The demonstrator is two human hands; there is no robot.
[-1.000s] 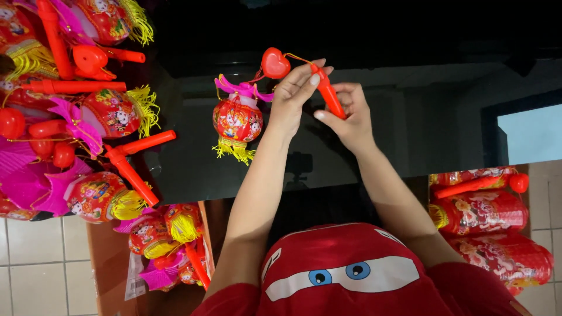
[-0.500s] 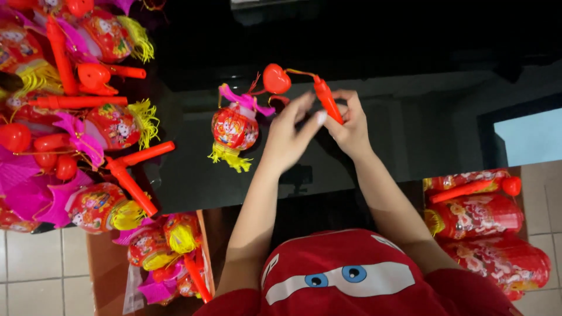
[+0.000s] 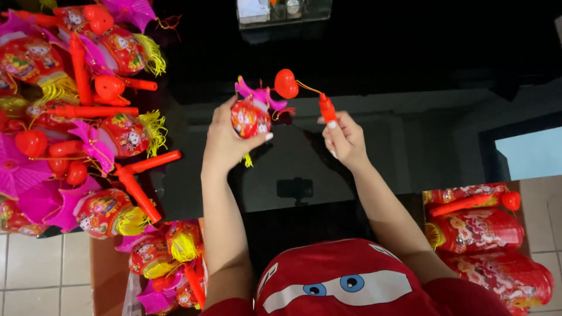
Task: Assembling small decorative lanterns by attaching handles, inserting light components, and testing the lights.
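Left hand (image 3: 225,140) cupped around small red toy lantern (image 3: 250,118), fingers curled on its round body, thumb across the front, above glossy black table (image 3: 410,70). Right hand (image 3: 344,139) at 3 o'clock of lantern, fingertips pinching red handle stick (image 3: 326,108). Red heart (image 3: 286,83) at 1 o'clock of lantern, joined to stick by thin cord. Heap of finished lanterns (image 3: 76,117) at 9 o'clock, well apart
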